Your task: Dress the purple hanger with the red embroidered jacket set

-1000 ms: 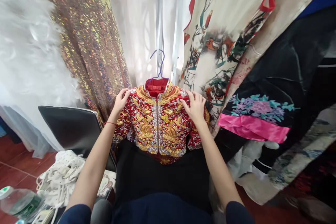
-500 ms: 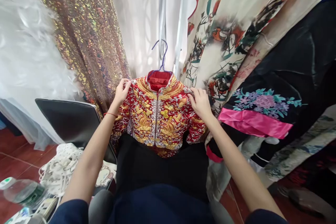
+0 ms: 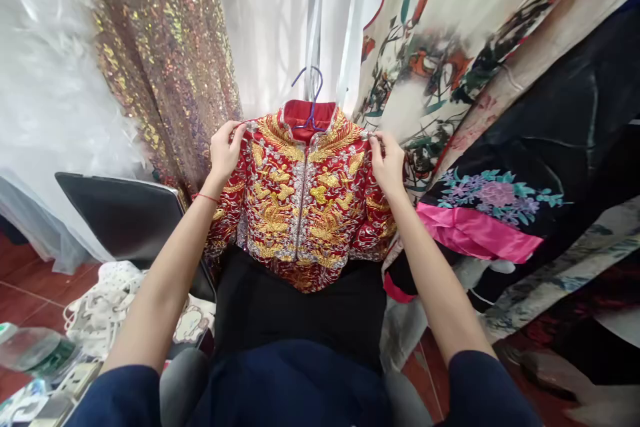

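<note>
A short red jacket (image 3: pixel 327 197) with gold and silver embroidery rests upright against my lap, its front zipped closed. Inside its stand-up collar sits a purple wire hanger (image 3: pixel 314 97), the hook sticking up above the neck. At the jacket's left shoulder, my left hand (image 3: pixel 226 150) pinches the cloth between thumb and fingers. My right hand (image 3: pixel 387 160) grips the other shoulder the same way. Both sleeves hang down beside the body of the jacket. Black cloth (image 3: pixel 300 310) covers my lap beneath the hem.
Sequined gold fabric (image 3: pixel 170 47) and white feathery material (image 3: pixel 55 60) hang at left. A floral garment (image 3: pixel 425 67) and a black one with a pink band (image 3: pixel 475 233) hang at right. A dark chair back (image 3: pixel 120 213), white lace (image 3: pixel 103 307) and a plastic bottle (image 3: pixel 37 350) are lower left.
Both hands have raised the jacket's shoulders and drawn them slightly apart. The collar now stands higher around the hanger, and more of the red lining shows.
</note>
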The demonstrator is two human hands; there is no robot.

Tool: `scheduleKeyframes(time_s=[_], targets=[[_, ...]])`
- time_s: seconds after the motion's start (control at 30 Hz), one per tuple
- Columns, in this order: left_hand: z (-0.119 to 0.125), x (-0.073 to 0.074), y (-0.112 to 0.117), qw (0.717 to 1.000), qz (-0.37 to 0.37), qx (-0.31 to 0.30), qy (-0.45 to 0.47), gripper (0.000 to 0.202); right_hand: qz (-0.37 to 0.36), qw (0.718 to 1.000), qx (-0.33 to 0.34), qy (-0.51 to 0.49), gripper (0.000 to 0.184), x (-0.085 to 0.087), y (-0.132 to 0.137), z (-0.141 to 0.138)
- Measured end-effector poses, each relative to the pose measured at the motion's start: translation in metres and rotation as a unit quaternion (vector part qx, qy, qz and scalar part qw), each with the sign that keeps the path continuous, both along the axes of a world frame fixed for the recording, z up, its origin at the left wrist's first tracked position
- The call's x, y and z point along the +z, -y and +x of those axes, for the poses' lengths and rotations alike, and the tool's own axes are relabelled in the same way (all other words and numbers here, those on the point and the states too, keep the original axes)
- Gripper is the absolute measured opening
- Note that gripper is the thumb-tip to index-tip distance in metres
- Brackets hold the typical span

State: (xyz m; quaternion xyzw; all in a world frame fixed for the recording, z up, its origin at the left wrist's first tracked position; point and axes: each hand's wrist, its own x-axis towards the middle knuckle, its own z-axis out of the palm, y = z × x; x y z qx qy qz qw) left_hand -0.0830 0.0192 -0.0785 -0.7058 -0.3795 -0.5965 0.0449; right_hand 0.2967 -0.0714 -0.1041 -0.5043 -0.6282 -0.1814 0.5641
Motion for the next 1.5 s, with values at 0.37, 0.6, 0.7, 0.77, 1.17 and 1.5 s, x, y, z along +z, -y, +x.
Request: scheduleKeyframes(time_s=[0.37, 0.6, 0.7, 0.77, 1.17, 1.5], targets=[[0.011, -0.071, 0.005, 0.993, -0.041, 0.111, 0.015, 0.039, -0.049, 0.989, -0.137, -0.040, 0.037, -0.055, 0.008, -0.013], [0.013, -0.072, 0.015, 0.987, -0.041, 0.156, -0.006, 0.050, -0.035, 0.989, -0.137, -0.052, 0.039, -0.058, 0.012, -0.014], [0.012, -0.073, 0.018, 0.985, -0.040, 0.166, -0.007, 0.053, -0.045, 0.990, -0.126, -0.055, 0.042, -0.061, 0.014, -0.011], [0.014, -0.075, 0.019, 0.983, -0.041, 0.177, -0.004, 0.055, -0.056, 0.992, -0.102, -0.058, 0.044, -0.062, 0.012, -0.008], [0.020, -0.088, 0.009, 0.989, -0.032, 0.144, -0.013, 0.070, -0.032, 0.991, -0.065, -0.109, 0.023, -0.075, 0.046, -0.104], [0.023, -0.089, 0.021, 0.991, -0.041, 0.129, -0.002, 0.073, -0.197, 0.878, 0.231, -0.370, 0.048, -0.066, 0.011, -0.151]])
